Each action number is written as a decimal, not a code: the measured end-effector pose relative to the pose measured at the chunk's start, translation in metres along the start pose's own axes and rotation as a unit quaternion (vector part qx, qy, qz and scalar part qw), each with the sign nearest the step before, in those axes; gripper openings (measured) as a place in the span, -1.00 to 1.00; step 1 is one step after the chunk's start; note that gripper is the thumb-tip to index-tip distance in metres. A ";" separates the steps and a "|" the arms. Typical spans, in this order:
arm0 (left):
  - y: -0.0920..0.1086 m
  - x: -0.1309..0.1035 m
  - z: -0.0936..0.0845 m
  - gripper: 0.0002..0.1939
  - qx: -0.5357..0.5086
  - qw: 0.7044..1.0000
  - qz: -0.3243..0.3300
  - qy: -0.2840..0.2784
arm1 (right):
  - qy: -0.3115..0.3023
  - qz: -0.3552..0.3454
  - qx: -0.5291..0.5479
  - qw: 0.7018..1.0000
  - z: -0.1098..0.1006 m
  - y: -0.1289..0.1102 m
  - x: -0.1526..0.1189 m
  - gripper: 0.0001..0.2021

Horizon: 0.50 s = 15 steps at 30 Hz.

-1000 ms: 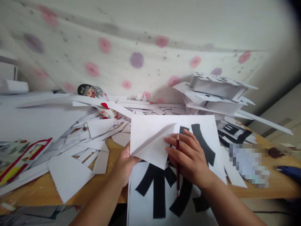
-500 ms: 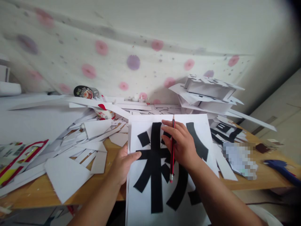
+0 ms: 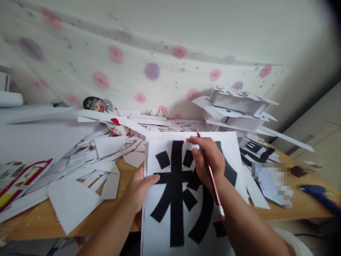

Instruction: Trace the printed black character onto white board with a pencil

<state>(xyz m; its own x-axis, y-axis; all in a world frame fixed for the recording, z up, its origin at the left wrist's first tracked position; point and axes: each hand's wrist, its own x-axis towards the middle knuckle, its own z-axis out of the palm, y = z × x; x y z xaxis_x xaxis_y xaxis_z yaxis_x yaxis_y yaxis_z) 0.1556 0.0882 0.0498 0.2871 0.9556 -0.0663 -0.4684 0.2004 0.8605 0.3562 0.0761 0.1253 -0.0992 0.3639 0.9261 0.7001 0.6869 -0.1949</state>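
Observation:
My left hand (image 3: 141,186) grips a white sheet (image 3: 157,234) at its left edge, thumb on top and fingers underneath. Large black character strokes (image 3: 177,206) cover much of the sheet, which seems to have another layer below it. In my right hand (image 3: 211,154) is a red-and-black pencil (image 3: 212,180), its tip pointing away near the sheet's top edge and its eraser end toward my forearm. The index finger stretches out over the sheet's upper part. My right hand and forearm hide some of the black strokes on the right.
White paper offcuts (image 3: 74,202) litter the wooden table (image 3: 128,174). A red-and-white cup (image 3: 119,131) and a dark-lidded tub (image 3: 97,104) stand among them. Stacked white letter forms (image 3: 237,103) rise at the back right. A blue-handled tool (image 3: 319,195) lies far right.
My right hand has shifted slightly right and turned, so the pencil now slants with its eraser end farther right. More black strokes show beside it. My left hand keeps its hold.

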 end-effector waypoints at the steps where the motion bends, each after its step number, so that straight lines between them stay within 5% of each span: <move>1: 0.000 0.000 0.000 -0.54 0.000 1.000 -0.004 -0.001 | -0.021 -0.013 -0.047 0.999 -0.004 0.007 0.004 -0.75; 7: 0.004 -0.002 -0.001 -0.50 0.016 0.999 -0.028 0.024 | -0.179 -0.004 -0.136 0.974 -0.033 0.033 0.022 -0.80; 11: 0.009 -0.001 0.000 -0.44 0.030 0.999 -0.022 0.026 | -0.275 0.081 -0.212 0.934 -0.051 0.032 0.029 -0.77; 15: 0.016 0.000 0.005 -0.45 0.061 0.996 0.005 0.069 | -0.344 0.116 -0.136 0.922 -0.065 0.032 0.039 -0.92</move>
<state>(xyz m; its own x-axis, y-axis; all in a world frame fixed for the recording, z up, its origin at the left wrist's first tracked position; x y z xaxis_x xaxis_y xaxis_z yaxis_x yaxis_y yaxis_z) 0.1520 0.0901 0.0664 0.1622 0.9795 -0.1194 -0.3627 0.1717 0.9159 0.4202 0.0711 0.1758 -0.2844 0.8580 0.4277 0.9006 0.3921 -0.1875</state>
